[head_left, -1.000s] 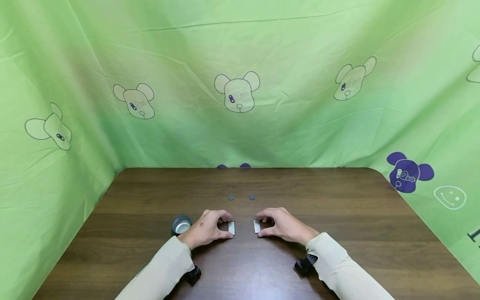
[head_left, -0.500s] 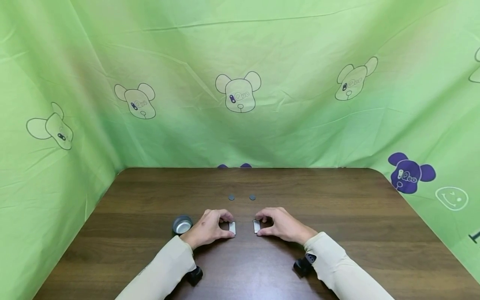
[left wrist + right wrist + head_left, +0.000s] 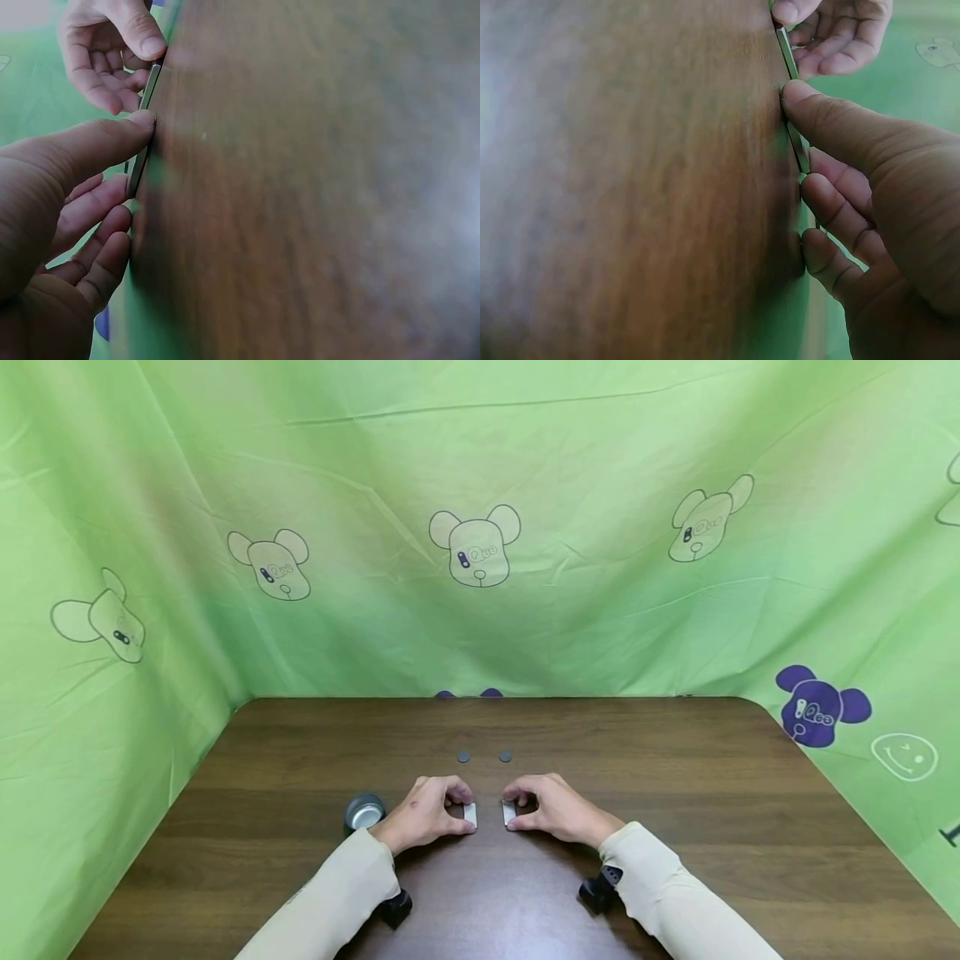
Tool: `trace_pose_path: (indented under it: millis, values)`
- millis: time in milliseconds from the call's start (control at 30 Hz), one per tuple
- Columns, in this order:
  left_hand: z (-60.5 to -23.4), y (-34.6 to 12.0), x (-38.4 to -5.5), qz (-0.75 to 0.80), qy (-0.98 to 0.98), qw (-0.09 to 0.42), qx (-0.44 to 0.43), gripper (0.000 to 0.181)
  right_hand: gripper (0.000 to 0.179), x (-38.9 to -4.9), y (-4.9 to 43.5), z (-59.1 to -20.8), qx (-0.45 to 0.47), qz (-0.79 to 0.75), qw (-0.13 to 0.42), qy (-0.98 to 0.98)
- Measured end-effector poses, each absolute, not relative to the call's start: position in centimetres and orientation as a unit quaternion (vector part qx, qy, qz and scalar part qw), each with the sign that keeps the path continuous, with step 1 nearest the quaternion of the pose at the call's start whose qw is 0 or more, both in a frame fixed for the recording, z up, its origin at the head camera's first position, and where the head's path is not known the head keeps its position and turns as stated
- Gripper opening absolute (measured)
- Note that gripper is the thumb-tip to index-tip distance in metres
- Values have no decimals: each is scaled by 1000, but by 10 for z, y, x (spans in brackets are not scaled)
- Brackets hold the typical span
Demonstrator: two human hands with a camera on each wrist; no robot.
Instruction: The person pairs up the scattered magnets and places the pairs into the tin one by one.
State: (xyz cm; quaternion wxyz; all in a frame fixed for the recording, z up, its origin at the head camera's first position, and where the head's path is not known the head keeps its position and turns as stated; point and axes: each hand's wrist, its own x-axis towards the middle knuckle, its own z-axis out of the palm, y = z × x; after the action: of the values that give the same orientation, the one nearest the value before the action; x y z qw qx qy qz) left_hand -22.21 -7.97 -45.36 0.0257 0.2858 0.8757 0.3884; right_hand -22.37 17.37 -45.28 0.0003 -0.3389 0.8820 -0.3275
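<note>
In the head view my left hand (image 3: 429, 814) pinches a thin silvery rectangular plate (image 3: 470, 815) by its far and near ends, thumb on the near side. Opposite it, my right hand (image 3: 561, 810) grips a similar silvery plate (image 3: 509, 813) the same way. A narrow gap of table separates the two plates, which lie low along the tabletop. From the left wrist, the plate's thin shiny edge (image 3: 138, 174) shows at the table surface beside my thumb. The right wrist view shows the other plate's edge (image 3: 801, 154) running past the right thumb.
Beyond the hands, two small dark discs (image 3: 463, 757) lie side by side on the brown wooden table (image 3: 675, 760). A round dark container with a silvery inside (image 3: 365, 812) stands by the left wrist. Green printed cloth (image 3: 480, 635) hangs around the table's back and sides.
Both hands have slid inward with their plates, so the gap between the plates is narrower. The discs and the round container stay where they were.
</note>
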Motion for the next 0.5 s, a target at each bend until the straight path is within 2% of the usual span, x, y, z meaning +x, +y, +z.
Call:
trace_pose_path:
  millis: [500]
  values:
    - [-454,-73,-227,393,878,37,271,34,35,-228,172,-455,-294,-373,25,880]
